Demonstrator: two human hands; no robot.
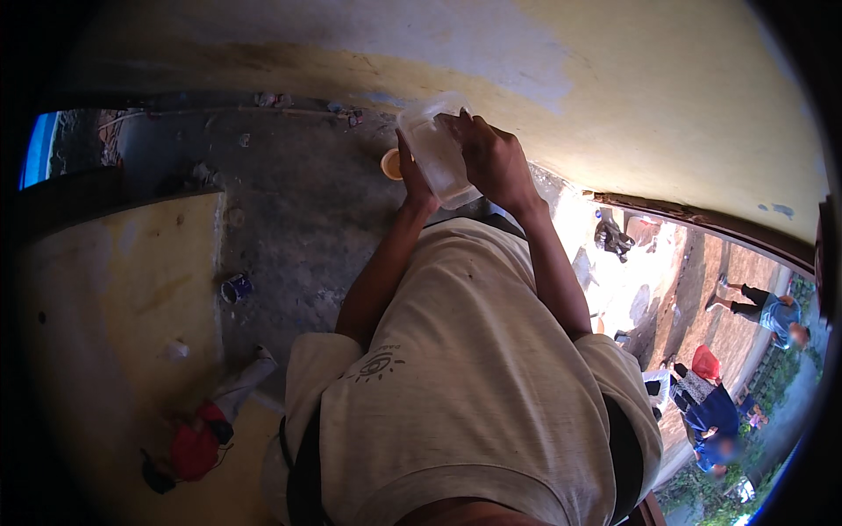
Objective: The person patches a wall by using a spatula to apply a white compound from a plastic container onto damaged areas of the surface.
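Observation:
My left hand (414, 175) is wrapped round the left side of a clear plastic tub (437, 162), holding it tilted in front of my chest. Its open side faces me, and the inside looks cloudy and whitish. My right hand (493, 156) reaches over the tub's right side with its fingers bent and closed. What those fingers pinch, if anything, is hidden against the tub. Beyond my left hand a small orange-yellow bucket (391, 164) stands on the floor, partly covered by that hand.
A patchy yellow wall (631, 114) rises close ahead. On the grey floor (289, 193) lie scraps and a dark blue can (236, 288). A person in red (197, 443) is at lower left. At right, a doorway shows several people (706, 403) outside and a black bag (612, 238).

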